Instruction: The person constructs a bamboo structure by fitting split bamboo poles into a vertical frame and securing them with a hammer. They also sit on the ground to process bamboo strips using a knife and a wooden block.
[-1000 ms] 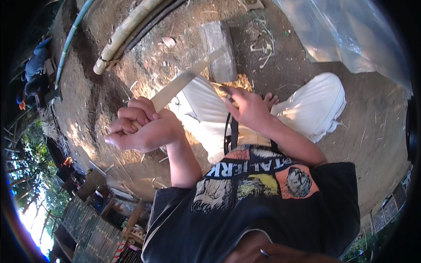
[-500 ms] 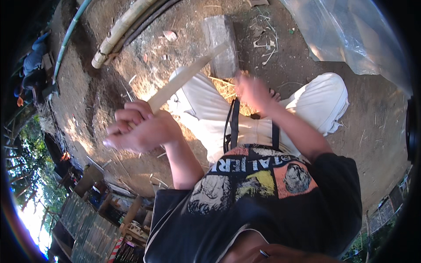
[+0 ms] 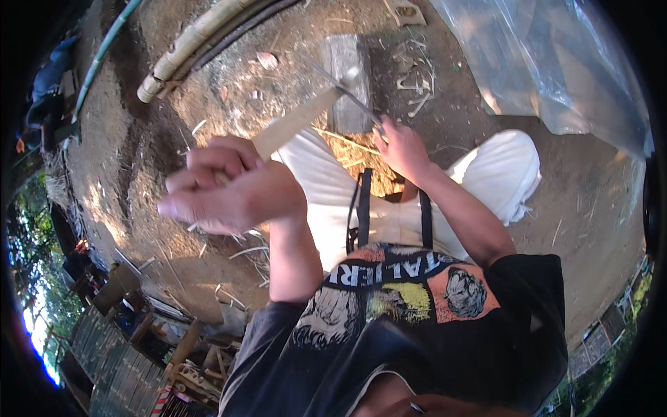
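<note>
My left hand (image 3: 229, 184) is raised on the left, fingers curled round a flat, pale strip (image 3: 295, 125) that looks like bamboo or wood. The strip slants up and away to the right. Between my knees, my right hand (image 3: 404, 149) grips a thin knife (image 3: 359, 104) whose dark blade points up and left. Blade and strip cross near the strip's far end; whether they touch I cannot tell. Behind them a grey block (image 3: 347, 59) lies on the ground. Most of the knife's handle is hidden in my fist.
Yellowish shavings (image 3: 365, 154) lie between my legs in pale trousers (image 3: 504, 167). Bamboo poles (image 3: 184, 55) rest at the far left, and a clear plastic sheet (image 3: 528, 62) spreads at the far right. Scraps (image 3: 417, 83) litter the dirt. Another person (image 3: 50, 76) is at the left edge.
My right hand was blurred, its knife hard to see; now the blade shows clearly across the strip. My left hand has come nearer the camera, still holding the strip.
</note>
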`<state>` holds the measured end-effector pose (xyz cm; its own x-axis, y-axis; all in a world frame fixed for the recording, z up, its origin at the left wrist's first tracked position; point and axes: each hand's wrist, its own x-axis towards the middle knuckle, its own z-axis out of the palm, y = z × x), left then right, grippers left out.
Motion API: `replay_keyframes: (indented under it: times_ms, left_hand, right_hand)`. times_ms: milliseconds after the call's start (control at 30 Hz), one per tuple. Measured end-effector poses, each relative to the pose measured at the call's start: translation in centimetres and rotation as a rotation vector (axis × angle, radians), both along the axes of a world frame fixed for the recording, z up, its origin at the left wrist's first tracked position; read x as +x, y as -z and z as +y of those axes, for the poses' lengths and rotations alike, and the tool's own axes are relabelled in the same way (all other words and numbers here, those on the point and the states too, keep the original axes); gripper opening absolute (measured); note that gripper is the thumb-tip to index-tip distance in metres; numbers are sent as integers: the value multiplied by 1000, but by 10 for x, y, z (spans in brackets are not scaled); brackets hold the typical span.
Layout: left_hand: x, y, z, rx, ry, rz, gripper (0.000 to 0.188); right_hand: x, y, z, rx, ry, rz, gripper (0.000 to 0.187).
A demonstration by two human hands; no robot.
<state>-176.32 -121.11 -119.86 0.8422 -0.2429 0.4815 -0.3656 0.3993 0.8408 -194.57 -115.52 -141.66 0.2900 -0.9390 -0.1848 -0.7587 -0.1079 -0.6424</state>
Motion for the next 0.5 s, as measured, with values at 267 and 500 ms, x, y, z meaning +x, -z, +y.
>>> replay_keyframes:
  times_ms: [267,500]
  left_hand:
    - [-5,-7,13,29,-26,80,56]
    - [2,3,-1,-22,-23,-17,54]
  right_hand:
    - [-16,41,6,178,100,18,40]
    - [-4,-7,-3,-104,-59,-31,36]
